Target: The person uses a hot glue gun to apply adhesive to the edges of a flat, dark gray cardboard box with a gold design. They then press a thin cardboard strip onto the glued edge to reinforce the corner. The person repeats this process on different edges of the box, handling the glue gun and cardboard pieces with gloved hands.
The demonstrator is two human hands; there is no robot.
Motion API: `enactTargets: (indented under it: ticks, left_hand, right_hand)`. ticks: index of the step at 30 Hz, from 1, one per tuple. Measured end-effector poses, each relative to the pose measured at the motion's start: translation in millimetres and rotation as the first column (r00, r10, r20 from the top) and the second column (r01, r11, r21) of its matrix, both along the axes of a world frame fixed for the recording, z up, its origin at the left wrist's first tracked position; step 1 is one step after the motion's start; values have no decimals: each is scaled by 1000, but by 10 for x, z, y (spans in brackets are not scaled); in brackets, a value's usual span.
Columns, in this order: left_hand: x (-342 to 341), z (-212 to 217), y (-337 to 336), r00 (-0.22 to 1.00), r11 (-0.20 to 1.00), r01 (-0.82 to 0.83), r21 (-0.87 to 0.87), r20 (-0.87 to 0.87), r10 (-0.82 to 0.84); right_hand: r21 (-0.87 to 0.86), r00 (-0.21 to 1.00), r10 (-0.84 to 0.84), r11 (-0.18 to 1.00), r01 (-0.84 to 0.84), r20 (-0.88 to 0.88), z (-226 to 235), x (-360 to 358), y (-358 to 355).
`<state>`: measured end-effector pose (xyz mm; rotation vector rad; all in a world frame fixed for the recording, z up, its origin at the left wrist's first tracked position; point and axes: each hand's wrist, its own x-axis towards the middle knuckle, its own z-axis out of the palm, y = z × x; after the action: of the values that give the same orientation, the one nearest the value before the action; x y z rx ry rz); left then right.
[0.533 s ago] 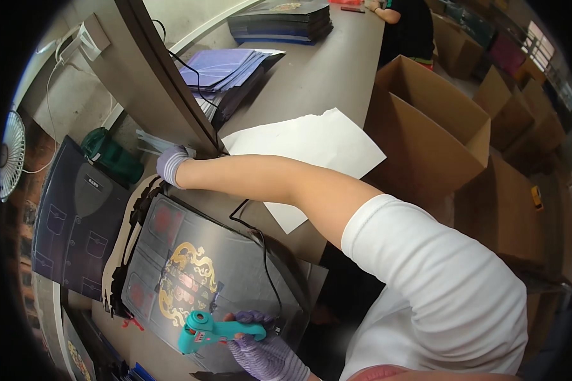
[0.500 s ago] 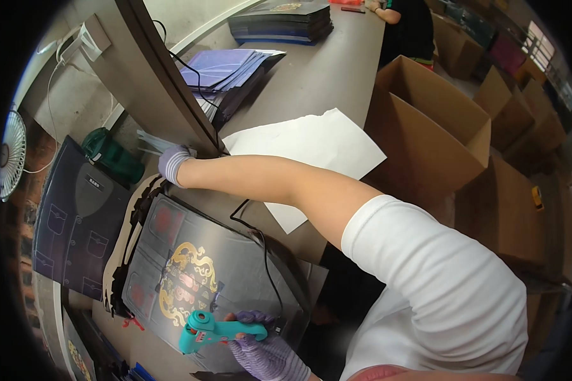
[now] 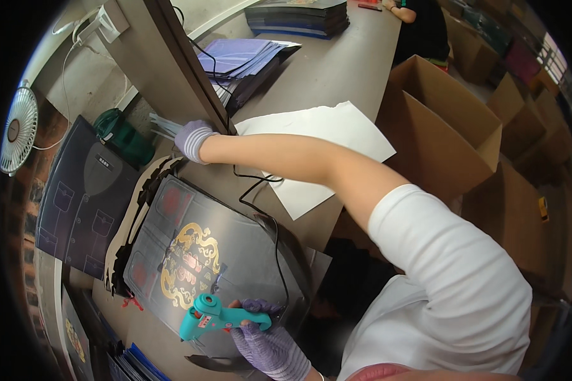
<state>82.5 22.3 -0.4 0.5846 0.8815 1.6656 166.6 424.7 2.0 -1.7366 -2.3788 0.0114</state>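
Grey bench, cluttered. Teal glue gun over dark panel, left hand wrapped round its handle: probably light, stiff; hold there, front may be hot. Right hand beside pale sticks, fingers hidden; cannot tell whether it grips.

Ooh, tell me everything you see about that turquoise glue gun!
The glue gun is turquoise and looks like smooth plastic. It has a short barrel, a round end with a hole facing up, and a curved handle. The barrel tilts, its lower end toward the picture's left. The left hand, in a striped purple glove, grips the handle. The gun shows over the grey panel; I can't tell if they touch. A black cord runs toward the handle.
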Motion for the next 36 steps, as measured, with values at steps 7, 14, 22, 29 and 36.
enactTargets:
  ticks: [7, 14, 22, 29, 36]
  left_hand:
    - [155, 299, 28, 998, 998, -25, -56, 62, 28]
    - [359, 211, -15, 991, 991, 131, 18, 21, -131]
    - [494, 304, -114, 975, 981, 196, 10, -106, -193]
    - [529, 51, -120, 929, 993, 101, 67, -364, -70]
    - [398, -17, -191, 897, 990, 141, 29, -427, -116]
  right_hand:
    - [275, 238, 426, 833, -481, -873, 579, 795, -1859]
    - [309, -1, 345, 838, -449, -938, 699, 1153, -3058]
    - [256, -12, 281, 855, -450, -960, 561, 1194, -3138]
    - [432, 213, 526, 825, -365, -823, 607, 1279, -3431]
    - [434, 102, 486, 842, -321, -868, 492, 1240, -3484]
